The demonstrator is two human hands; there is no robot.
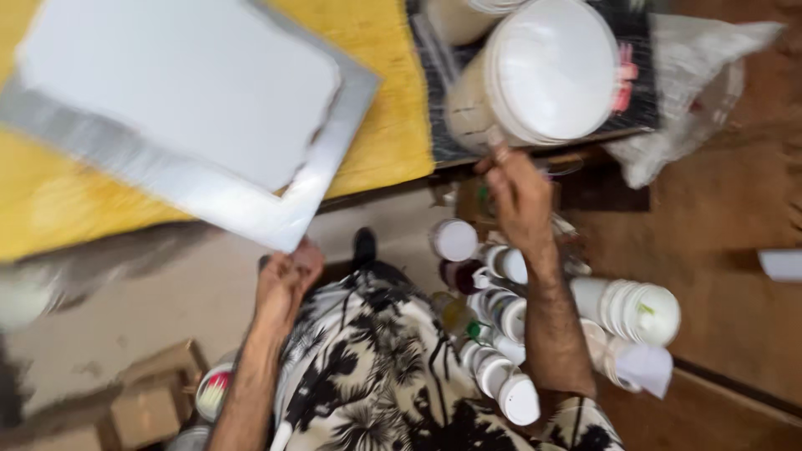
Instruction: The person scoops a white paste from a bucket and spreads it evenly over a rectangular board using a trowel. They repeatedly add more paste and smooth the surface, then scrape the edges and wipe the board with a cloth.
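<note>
We've got the left hand (pixel 286 276) pinching the near corner of the board (pixel 180 108), a grey panel partly coated white, tilted over the yellow table (pixel 393 108) at 11 o'clock. Right hand (pixel 516 196) is at the tub (pixel 535 79) at 1 o'clock, fingers curled; grip unclear from blur. Reads as mid-coating. Next move needs the board kept steady and clear of the jars (pixel 493 317) below.
</note>
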